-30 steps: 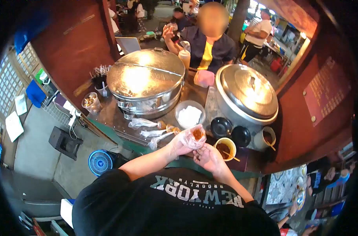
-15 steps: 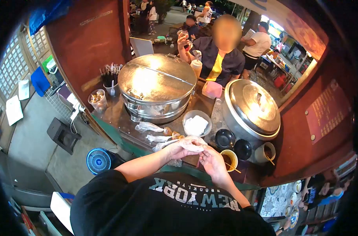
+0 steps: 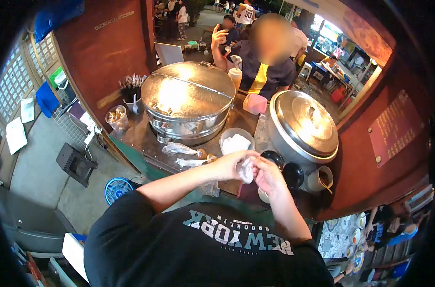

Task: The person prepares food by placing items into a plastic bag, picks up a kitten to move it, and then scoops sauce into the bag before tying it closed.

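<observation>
In the head view, a small clear plastic bag (image 3: 246, 171) is between my hands above the counter's front edge. My left hand (image 3: 233, 165) is closed around its left side. My right hand (image 3: 269, 175) pinches it from the right, fingertips close to the left hand. To the left lie tied plastic bags (image 3: 179, 149) with brown contents at one end. Just beyond my hands stands a clear bowl (image 3: 222, 144) of white material. Black bowls (image 3: 292, 175) sit right of my right hand, which partly hides a pale tub (image 3: 264, 195).
A large round metal steamer (image 3: 189, 112) and a lidded pot (image 3: 306, 126) stand on the counter. Nearby are a sauce tub (image 3: 319, 180) with a stick, a pink container (image 3: 255, 104) and a cup of utensils (image 3: 133, 103). A person (image 3: 270, 74) faces me across the counter.
My hands have moved slightly right and up, and the plastic bag now hangs more upright between them. The person opposite has raised a hand higher.
</observation>
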A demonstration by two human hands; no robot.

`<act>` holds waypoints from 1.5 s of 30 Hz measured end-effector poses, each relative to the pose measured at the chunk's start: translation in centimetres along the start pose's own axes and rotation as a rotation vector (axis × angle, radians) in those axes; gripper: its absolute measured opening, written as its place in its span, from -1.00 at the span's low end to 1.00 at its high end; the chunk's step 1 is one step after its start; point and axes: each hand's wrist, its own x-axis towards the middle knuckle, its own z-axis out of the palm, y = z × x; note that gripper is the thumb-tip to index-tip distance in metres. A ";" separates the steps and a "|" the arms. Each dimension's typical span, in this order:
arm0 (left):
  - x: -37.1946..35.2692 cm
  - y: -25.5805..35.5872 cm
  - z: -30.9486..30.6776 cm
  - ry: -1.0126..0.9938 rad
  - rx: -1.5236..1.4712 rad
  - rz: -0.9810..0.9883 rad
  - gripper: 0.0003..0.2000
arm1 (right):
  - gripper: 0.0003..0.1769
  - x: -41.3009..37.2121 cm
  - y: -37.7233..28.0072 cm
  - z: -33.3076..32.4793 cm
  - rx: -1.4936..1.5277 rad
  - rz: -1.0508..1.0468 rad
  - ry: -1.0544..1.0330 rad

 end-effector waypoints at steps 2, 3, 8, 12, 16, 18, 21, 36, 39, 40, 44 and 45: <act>1.2 -0.8 0.2 0.084 0.035 0.027 -0.40 | -0.85 -0.2 -0.6 -1.4 -0.069 -0.156 0.033; 1.6 -0.2 0.1 0.139 0.052 -0.028 -0.49 | -0.81 -1.0 -1.4 -1.3 -0.147 -0.235 0.115; 3.7 3.3 -0.1 0.139 0.025 -0.151 -0.66 | -0.40 -1.4 0.4 -3.9 -0.975 -0.541 -0.128; 5.2 2.5 0.9 0.056 0.127 -0.194 -0.65 | -0.53 -1.3 1.1 -0.9 -1.091 -0.714 0.141; 5.6 4.2 -0.9 -0.116 0.222 -0.229 -0.68 | -0.69 -1.1 1.4 -2.4 -1.006 -0.613 0.160; 5.6 4.2 -2.3 -0.154 0.212 -0.222 -0.72 | -0.77 -2.2 1.1 -2.5 -1.095 -0.563 0.113; 5.0 6.8 -5.3 -0.102 0.089 -0.212 -0.78 | -0.83 -3.3 1.0 -3.9 -1.121 -0.493 0.035; 0.8 3.2 3.7 -0.039 -0.345 -0.163 -0.72 | -0.84 -5.0 2.4 -2.5 -1.124 -0.548 -0.018; 2.3 6.5 1.4 0.072 -0.639 -0.426 -0.78 | -0.81 -4.2 2.4 -3.6 -1.178 -0.533 -0.008; 3.1 6.4 1.3 0.115 -0.778 -0.193 -0.77 | -0.79 -3.8 2.4 -3.9 -1.062 -0.474 -0.027; 5.2 6.4 0.8 0.146 -0.582 -0.269 -0.84 | -0.71 -3.1 0.9 -3.8 -0.636 -0.387 -0.213; 5.3 7.1 0.7 0.156 -0.654 -0.359 -0.84 | -0.67 -2.9 0.4 -3.6 -0.458 -0.336 -0.279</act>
